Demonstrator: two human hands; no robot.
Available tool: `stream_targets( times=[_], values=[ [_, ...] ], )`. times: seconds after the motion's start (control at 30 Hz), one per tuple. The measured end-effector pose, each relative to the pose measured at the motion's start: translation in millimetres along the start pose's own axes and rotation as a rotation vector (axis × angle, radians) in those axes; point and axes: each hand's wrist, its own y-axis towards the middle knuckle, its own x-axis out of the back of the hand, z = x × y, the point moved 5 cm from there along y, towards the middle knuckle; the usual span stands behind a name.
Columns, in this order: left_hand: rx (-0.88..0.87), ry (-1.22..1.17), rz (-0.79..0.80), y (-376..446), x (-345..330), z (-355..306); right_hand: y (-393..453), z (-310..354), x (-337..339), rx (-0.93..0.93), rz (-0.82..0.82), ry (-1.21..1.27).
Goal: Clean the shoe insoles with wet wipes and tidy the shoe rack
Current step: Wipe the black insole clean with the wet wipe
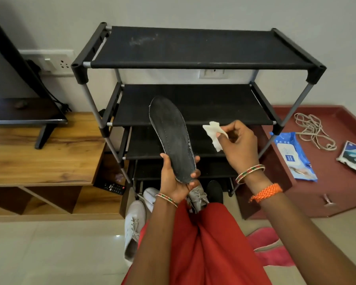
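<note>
The insole (172, 138) is held upright in front of the shoe rack (195, 64), heel end down, toe end pointing up toward the second shelf. The left hand (176, 177) supplies the grip: thumb on the near left edge, fingers curled round the heel from the right and below, closed on the insole. The right hand (237, 144) pinches a crumpled wet wipe (214, 133) between thumb and fingertips, just beside the insole's right edge and apart from it. Judged from its thin profile and the fact that it stands unsupported above the heel grip, the insole is light and semi-stiff; expect it to flex away under wiping pressure near the toe. Support the back of it with the left fingers, or shift the grip toward mid-length, before wiping the upper portion. The dark top face looks matt and slightly rough, so slipping is unlikely while dry; it may turn slick once wetted. The wipe is soft, limp and easily torn; keep it bunched rather than spread. The wipes pack (293, 155) lies on the maroon bench (327, 194) to the right, near a loose lace (313, 130). White shoes (134, 225) stand on the floor below the rack
</note>
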Motion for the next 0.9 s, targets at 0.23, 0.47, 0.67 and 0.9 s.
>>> stream_targets(
  times=[0.23,0.47,0.67,0.9],
  values=[
    [0.060,-0.028,0.041,-7.1,16.4,10.6,-5.4,13.7,-20.6,0.130,0.026,-0.053],
    [0.087,-0.227,0.056,-6.5,19.4,20.8,-8.0,12.8,-32.9,0.214,0.037,-0.160],
    [-0.020,-0.286,-0.047,0.7,33.4,15.1,-17.3,10.0,-59.9,0.389,0.198,-0.360],
    [-0.019,-0.160,-0.121,1.7,44.7,15.0,-12.7,10.0,-71.5,0.405,0.113,-0.380]
  ],
)
